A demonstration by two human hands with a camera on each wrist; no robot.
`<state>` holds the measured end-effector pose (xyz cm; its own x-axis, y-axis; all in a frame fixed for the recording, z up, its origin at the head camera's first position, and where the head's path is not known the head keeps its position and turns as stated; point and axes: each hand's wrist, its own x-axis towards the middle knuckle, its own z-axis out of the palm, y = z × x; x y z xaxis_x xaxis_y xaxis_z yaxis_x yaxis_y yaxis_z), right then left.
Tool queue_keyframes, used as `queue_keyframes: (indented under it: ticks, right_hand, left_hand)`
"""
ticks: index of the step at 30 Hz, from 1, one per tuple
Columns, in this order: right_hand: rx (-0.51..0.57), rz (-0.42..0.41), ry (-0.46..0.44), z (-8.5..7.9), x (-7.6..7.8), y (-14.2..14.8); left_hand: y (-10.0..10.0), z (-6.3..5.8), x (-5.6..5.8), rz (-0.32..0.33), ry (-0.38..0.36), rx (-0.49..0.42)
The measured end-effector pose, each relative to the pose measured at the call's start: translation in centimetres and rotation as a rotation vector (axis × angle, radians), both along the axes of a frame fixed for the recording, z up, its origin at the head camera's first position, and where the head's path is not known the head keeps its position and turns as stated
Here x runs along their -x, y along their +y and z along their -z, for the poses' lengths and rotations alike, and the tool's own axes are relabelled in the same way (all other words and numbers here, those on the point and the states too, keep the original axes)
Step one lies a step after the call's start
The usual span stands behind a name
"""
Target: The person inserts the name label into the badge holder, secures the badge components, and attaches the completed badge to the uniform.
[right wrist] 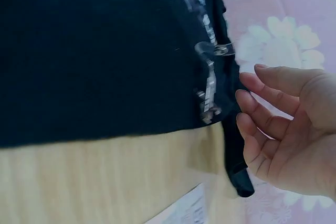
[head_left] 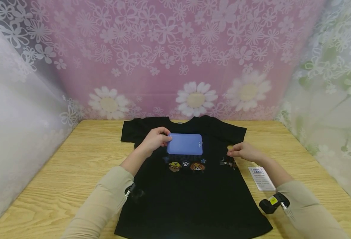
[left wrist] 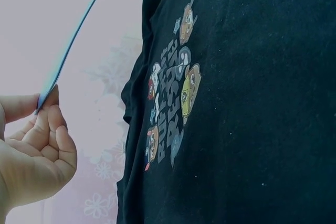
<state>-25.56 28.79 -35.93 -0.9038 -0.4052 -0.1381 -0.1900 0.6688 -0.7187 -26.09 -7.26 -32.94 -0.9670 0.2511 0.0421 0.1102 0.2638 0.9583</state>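
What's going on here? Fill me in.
A person's left hand pinches a flat blue rectangular card holder by one end above a black short-sleeved T-shirt spread on a pale wood-grain table. The right hand, seemingly empty, is beside a small shiny metal clip near the shirt's side; clip and holder are apart. A white rectangular printed card lies on the table.

Plain periwinkle blue on the holder (head_left: pixel 184 144), bold against a black T-shirt (head_left: pixel 190 202) with multicoloured cartoon-pup print (head_left: pixel 185 164); white card (head_left: pixel 261 179) toward the yellowish wood-grained table's (head_left: pixel 61 172) right edge; white daisies (head_left: pixel 195 99) across pink backdrop (head_left: pixel 160 76)!
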Motion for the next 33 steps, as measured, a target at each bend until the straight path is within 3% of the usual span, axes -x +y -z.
queue_keyframes:
  ticks: [10,16,33]
  right_hand:
    - [0.071,0.023,0.039,-2.8,-0.1,-2.5]
    - [0.125,0.061,0.026,-3.9,0.1,-5.0]
    - [0.224,0.107,0.021,-3.2,1.1,-9.2]
  left_hand:
    - [0.4,0.1,0.1,-0.045,-0.060,-0.011]
    - [0.5,0.0,0.1,-0.054,-0.058,-0.024]
    - [0.8,-0.1,-0.1,-0.061,-0.050,-0.007]
